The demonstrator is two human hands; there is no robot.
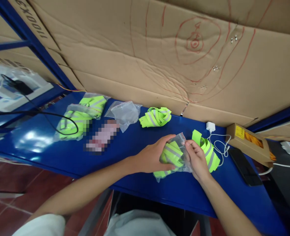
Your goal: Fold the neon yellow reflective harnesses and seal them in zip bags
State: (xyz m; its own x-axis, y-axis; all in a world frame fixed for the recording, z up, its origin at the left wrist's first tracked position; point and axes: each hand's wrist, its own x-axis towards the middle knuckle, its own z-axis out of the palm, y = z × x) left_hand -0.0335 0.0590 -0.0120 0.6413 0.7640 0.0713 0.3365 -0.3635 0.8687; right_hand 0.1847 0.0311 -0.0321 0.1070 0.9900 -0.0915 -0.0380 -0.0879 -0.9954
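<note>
A clear zip bag point(186, 160) with a folded neon-yellow reflective strap point(173, 154) in it is between my hands, low over the blue table. My left hand point(151, 157) is wrapped round the bag's left side, thumb toward me. My right hand point(196, 159) pinches the bag's upper right edge, by the red zip line. Just behind my right hand lies a loose reflective strap point(211, 157), partly hidden by it. Another coiled reflective strap point(156, 117) sits farther back, beside a flat, apparently unfilled zip bag point(127, 113).
Two bagged straps point(72, 124) lie at the left of the blue table point(125, 144), near a blurred-out pinkish item point(103, 136). At the right are a black phone point(244, 167), a white charger point(210, 127) with its cable and an open cardboard box point(250, 142). Cardboard point(105, 49) walls the back.
</note>
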